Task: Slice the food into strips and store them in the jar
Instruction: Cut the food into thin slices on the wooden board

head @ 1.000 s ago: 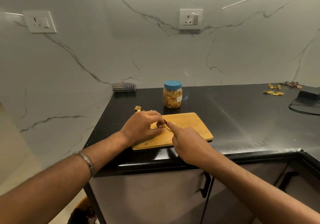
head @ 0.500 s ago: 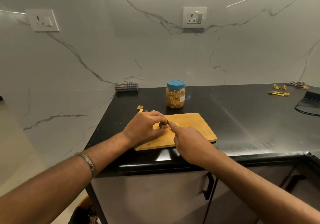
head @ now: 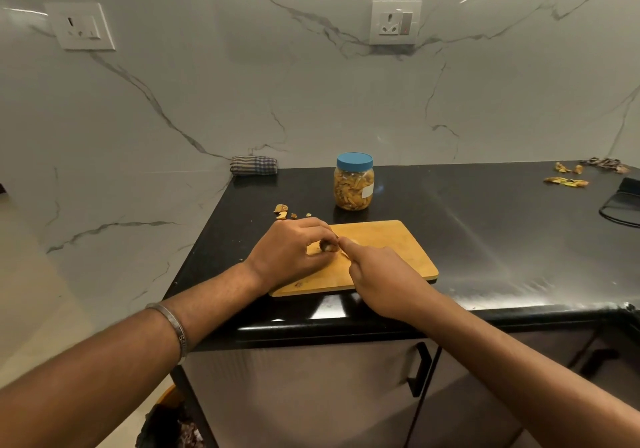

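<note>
On the wooden cutting board (head: 388, 246) my left hand (head: 289, 251) holds a small brownish piece of food (head: 328, 245) between curled fingers and thumb. My right hand (head: 384, 276) grips a knife whose handle is hidden in the fist; only a sliver of blade shows at the food, with the index finger stretched along it. Behind the board stands a clear jar (head: 354, 184) with a blue lid on, filled with yellow strips.
Food scraps (head: 282, 212) lie on the black counter left of the board. More peels (head: 568, 179) sit at the far right beside a black device with a cable (head: 623, 201). A folded checked cloth (head: 253, 164) rests against the marble wall. The counter's front edge is just below the board.
Both hands stay on the food at the board's left part; the right hand has shifted only slightly at the cut. The camera view has drifted a little.
</note>
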